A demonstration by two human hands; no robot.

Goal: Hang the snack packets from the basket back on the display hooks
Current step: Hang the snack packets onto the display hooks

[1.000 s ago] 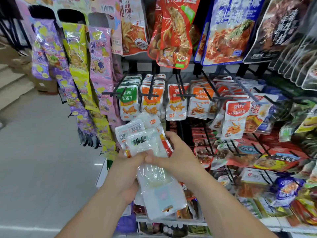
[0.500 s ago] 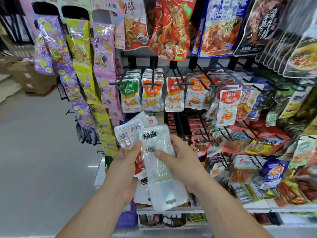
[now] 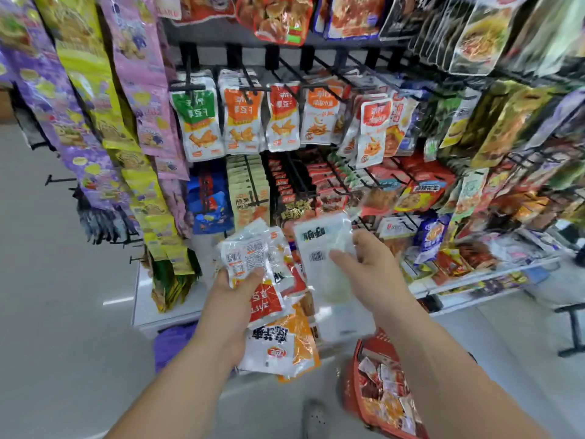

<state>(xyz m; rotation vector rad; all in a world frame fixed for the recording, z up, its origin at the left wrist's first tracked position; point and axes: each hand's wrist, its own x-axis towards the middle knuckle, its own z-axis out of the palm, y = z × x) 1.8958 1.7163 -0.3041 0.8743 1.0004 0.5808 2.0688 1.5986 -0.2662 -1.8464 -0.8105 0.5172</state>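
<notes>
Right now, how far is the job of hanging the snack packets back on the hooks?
Done: cannot tell; the hooks carry full rows. In hand: the right hand pinches one pale packet, not yet on a hook; the left hand grips a bundle. Left: that bundle and the packets in the red basket.

Open floor [image 3: 57, 327] lies free to the left. The rack [image 3: 209, 34] is crowded: black hooks [image 3: 189, 74] jut forward, loaded with hanging packets [image 3: 242, 118] side by side. Long snack strips [image 3: 85, 90] curtain its left edge. The bundle [image 3: 275, 331] in the left hand [image 3: 232, 299] and the clear packet [image 3: 332, 289] in the right hand [image 3: 370, 270] fill the space before the lower rows [image 3: 250, 198]. A red basket [image 3: 354, 381] sits on the floor at right.
</notes>
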